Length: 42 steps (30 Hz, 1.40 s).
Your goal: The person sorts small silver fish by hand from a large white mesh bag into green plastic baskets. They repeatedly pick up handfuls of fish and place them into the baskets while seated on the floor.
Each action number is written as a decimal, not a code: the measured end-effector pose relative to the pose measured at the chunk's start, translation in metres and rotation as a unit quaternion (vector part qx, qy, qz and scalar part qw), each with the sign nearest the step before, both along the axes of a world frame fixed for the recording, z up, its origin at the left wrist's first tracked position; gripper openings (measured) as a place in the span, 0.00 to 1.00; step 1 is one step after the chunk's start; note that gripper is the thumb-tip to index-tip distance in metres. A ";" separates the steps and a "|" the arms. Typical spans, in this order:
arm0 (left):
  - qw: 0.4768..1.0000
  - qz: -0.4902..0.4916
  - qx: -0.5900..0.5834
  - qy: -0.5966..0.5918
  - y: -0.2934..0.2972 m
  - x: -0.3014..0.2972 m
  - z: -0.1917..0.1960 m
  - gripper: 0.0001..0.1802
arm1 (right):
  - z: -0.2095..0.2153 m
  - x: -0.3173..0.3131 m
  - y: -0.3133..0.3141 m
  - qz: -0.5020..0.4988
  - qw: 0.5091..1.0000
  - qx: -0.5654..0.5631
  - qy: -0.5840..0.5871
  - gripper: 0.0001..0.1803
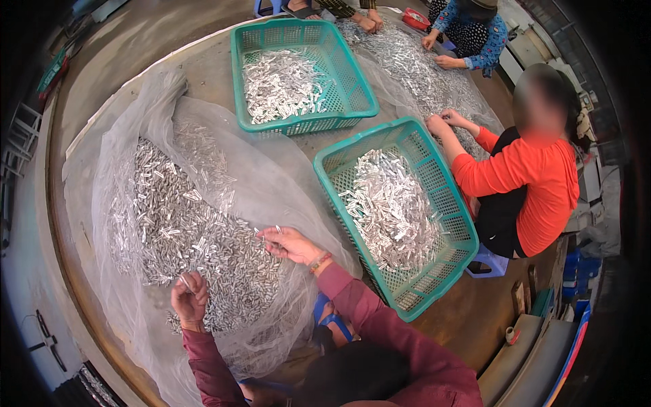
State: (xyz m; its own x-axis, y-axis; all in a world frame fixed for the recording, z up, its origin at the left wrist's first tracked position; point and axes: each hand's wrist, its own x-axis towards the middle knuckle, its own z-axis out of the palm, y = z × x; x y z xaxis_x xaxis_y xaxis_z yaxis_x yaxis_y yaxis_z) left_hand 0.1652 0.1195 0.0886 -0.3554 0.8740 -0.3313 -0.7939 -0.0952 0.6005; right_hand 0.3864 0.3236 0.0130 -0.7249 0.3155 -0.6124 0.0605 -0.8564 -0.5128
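My left hand (190,298) is closed in a pinch on a small, shiny silver metal piece, over the near left part of a heap. To its right, my right hand (291,244) reaches over the heap, thumb and fingertips together at another slim silver piece. Below both hands spreads the pile of small silver metal pieces (237,278), darker grey ones mixed with bright ones. It lies on a sheet of pale translucent netting (271,183), whose folds cover part of the far side. Maroon sleeves cover both my arms, and a bracelet circles my right wrist.
Two green plastic baskets hold bright silver pieces: one near right (390,292), one farther back (352,88). A person in orange (536,169) sits to the right, hands at a second pile (427,74). Two more people work at its far end, near a red bowl (416,19).
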 end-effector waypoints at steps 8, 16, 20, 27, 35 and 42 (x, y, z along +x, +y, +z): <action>0.975 0.050 0.174 -0.127 0.019 -0.005 -0.001 0.21 | -0.016 -0.048 -0.016 0.126 0.636 0.753 -0.115 0.13; 0.962 -0.058 0.159 -0.216 0.024 0.000 -0.010 0.10 | 0.003 -0.037 0.009 0.237 0.690 0.682 0.045 0.15; 0.991 0.014 -0.103 -0.089 0.023 -0.005 -0.012 0.12 | 0.004 -0.019 0.007 0.262 0.911 0.294 -0.124 0.20; 0.712 -0.014 -0.249 0.657 0.048 -0.030 -0.029 0.13 | 0.047 -0.019 0.007 0.120 0.986 -0.028 0.114 0.06; 0.415 -0.037 -0.300 0.858 0.077 0.009 -0.110 0.03 | 0.041 -0.016 0.000 0.119 0.972 -0.126 0.157 0.06; 0.490 -0.115 -0.403 0.764 0.038 0.007 -0.093 0.06 | -0.021 -0.150 0.023 0.141 0.616 0.764 0.130 0.11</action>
